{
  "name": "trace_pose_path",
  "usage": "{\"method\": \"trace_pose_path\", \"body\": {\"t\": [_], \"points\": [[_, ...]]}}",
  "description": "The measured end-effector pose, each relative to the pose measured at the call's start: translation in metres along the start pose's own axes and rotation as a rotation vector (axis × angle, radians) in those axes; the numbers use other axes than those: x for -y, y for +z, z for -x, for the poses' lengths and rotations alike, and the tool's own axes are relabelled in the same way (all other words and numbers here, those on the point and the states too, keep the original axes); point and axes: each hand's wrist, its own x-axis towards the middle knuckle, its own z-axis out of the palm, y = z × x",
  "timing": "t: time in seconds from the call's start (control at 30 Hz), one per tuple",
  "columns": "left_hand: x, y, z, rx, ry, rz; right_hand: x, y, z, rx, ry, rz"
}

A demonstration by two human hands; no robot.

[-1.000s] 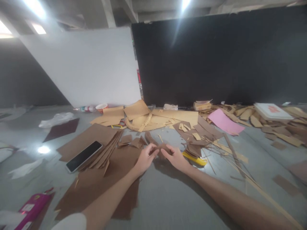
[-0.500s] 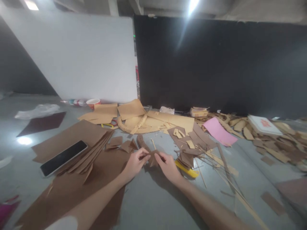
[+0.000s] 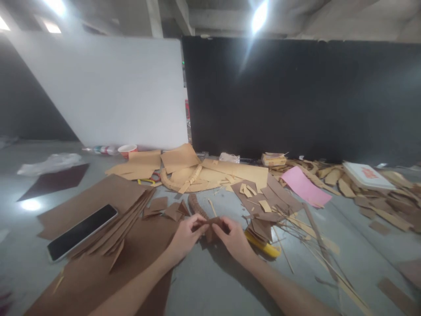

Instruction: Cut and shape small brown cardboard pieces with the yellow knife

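Observation:
Between my two hands is a small piece of brown paper (image 3: 213, 227), partly covered by the fingers. My left hand (image 3: 189, 235) pinches its left side with thumb and forefinger. The thumb and fingers of my right hand (image 3: 232, 237) close on its right side. Just behind my left fingers lies a curved, ridged brown paper strip (image 3: 196, 206); whether it joins the held piece is hidden. Small cut brown pieces (image 3: 173, 210) rest left of the hands. A yellow-handled tool (image 3: 266, 248) lies right of my right hand, partly under brown scraps (image 3: 260, 229).
Left, a phone (image 3: 82, 232) rests on stacked brown sheets (image 3: 128, 193). Tan paper (image 3: 237, 171), a ring-shaped tan strip (image 3: 166, 180) and a paper bowl (image 3: 127, 150) are at the back. Thin strips (image 3: 312, 245), a pink sheet (image 3: 305, 186) and a white box (image 3: 368, 175) lie right.
The camera has tilted up slightly, so the scene sits lower. The brown piece between my fingers appears turned or folded more upright; both hands still hold it.

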Motion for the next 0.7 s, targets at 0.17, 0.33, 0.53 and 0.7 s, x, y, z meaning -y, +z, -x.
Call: {"method": "trace_pose_path", "body": {"t": [0.17,0.33,0.53,0.7], "points": [[-0.007,0.002,0.003,0.090,0.040,0.024,0.002,0.000,-0.001,-0.001,0.000,-0.026],[-0.004,0.006,0.003,0.171,0.083,0.051,0.002,0.001,-0.001,-0.016,0.012,0.013],[0.005,0.002,-0.001,0.089,0.117,-0.067,-0.002,0.001,-0.004,-0.007,0.013,-0.011],[0.006,0.000,-0.005,0.006,0.141,-0.145,-0.009,0.000,-0.007,-0.045,-0.013,0.034]]}}
